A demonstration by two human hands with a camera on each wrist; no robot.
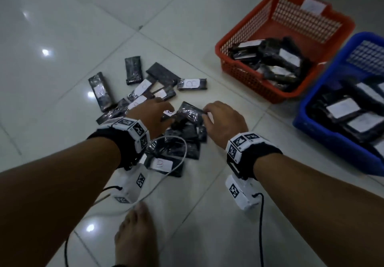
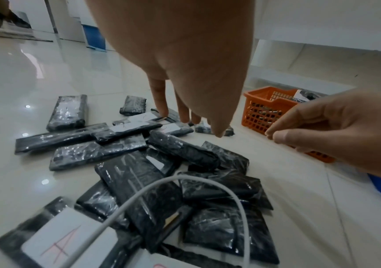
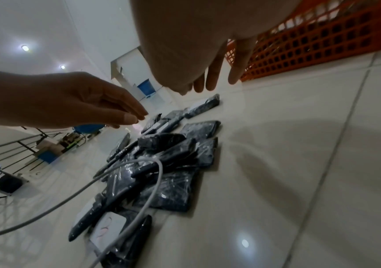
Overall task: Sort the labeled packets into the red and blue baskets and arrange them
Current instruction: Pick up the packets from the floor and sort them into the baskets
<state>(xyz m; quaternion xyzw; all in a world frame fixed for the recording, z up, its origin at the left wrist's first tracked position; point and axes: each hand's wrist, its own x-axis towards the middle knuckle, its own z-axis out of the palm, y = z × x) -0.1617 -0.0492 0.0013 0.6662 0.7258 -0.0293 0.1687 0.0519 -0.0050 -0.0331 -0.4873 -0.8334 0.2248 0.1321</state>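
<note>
Both my hands hang over the heap of black wrapped packets (image 1: 176, 140) on the pale tiled floor (image 1: 62, 27); left hand (image 1: 152, 114) has fingers straight and pointing down, grasping nothing, tips close over the far packets in the left wrist view; right hand (image 1: 225, 119) is loosely curled and holds nothing, its fingertips (image 2: 274, 136) drawn together above the heap, clear of any packet.

Writing I can read: one packet at the far edge of the heap carries a white label marked "B" (image 1: 191, 83); a near packet under the white cable (image 1: 176, 162) bears a label (image 2: 63, 241) with "A" in red pen; other labels are too blurred to read.

Red basket (image 1: 249, 75) sits to the right of the heap, several packets inside, a white tag (image 1: 312, 6) on its far wall, writing illegible; blue basket (image 1: 324, 133) stands just beside it, nearer me on the right, holding packets with white labels up, unreadable.

My bare foot (image 1: 136, 237) rests on the floor near the heap; both wrists wear black straps with marker blocks.
</note>
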